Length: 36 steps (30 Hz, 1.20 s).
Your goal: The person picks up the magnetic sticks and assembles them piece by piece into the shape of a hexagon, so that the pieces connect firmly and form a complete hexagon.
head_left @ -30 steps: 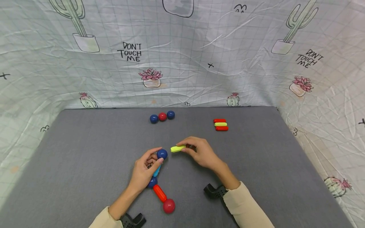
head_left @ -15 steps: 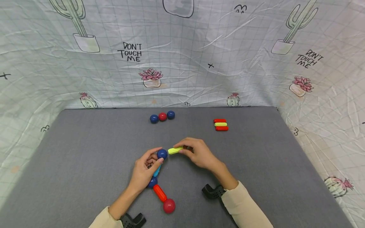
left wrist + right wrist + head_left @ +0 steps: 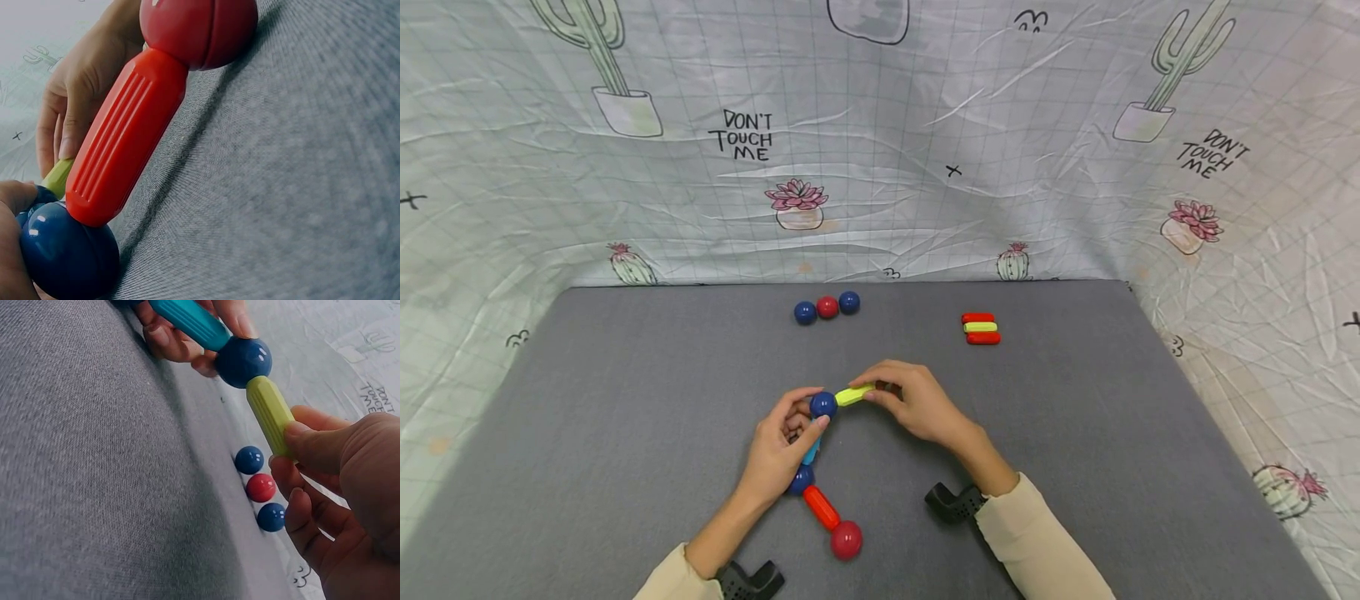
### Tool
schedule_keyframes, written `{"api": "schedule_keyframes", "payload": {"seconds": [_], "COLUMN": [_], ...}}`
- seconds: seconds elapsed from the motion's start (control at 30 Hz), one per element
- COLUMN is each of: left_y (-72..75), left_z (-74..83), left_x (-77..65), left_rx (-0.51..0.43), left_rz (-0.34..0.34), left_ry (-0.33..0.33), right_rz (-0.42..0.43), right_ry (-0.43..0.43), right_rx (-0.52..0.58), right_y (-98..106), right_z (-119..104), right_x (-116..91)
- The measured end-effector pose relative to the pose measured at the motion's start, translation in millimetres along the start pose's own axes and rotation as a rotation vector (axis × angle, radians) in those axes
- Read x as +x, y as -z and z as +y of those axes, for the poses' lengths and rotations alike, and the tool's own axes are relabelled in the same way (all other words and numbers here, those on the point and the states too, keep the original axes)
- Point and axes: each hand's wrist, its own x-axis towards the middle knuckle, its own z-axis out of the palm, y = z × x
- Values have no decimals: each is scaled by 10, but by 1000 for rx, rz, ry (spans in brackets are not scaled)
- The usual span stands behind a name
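Observation:
My left hand [image 3: 778, 450] pinches a blue ball [image 3: 823, 405] between thumb and finger. From that ball a light blue rod [image 3: 194, 324] runs to a second blue ball [image 3: 69, 250], then a red rod [image 3: 128, 137] leads on to a red ball [image 3: 846, 540] lying nearest me. Thumb and fingers of my right hand [image 3: 921, 404] pinch a yellow-green rod [image 3: 270, 415]. Its free end touches the pinched blue ball, as the right wrist view shows. Part of the light blue rod is hidden by the left hand in the head view.
At the back of the grey table [image 3: 625, 400] sit two blue balls and a red ball [image 3: 827, 307] in a row. Further right lie two red rods with a yellow-green rod [image 3: 981, 327] between them. A printed cloth [image 3: 880, 125] hangs behind the table.
The right hand has moved left with the yellow-green rod, closing the gap until the rod meets the blue ball. That ball has shifted very slightly left; the left hand stays almost still.

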Motion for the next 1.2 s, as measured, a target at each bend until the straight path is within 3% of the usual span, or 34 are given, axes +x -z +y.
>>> {"api": "schedule_keyframes", "payload": {"seconds": [0.43,0.8,1.2], "left_y": [6,-4,-5], "left_z": [12,8,27], "left_x": [10,27,10], "left_rx": [-124,-29,17], "left_rz": [27,135,161], "left_ry": [54,38,55], "right_rz": [-6,-56,17], "right_ry": [35,53,-35], "right_rx": [40,56,29], "right_y": [-139,-231,-126], "right_z": [-31,-124,66], "right_x": [209,343,459]}}
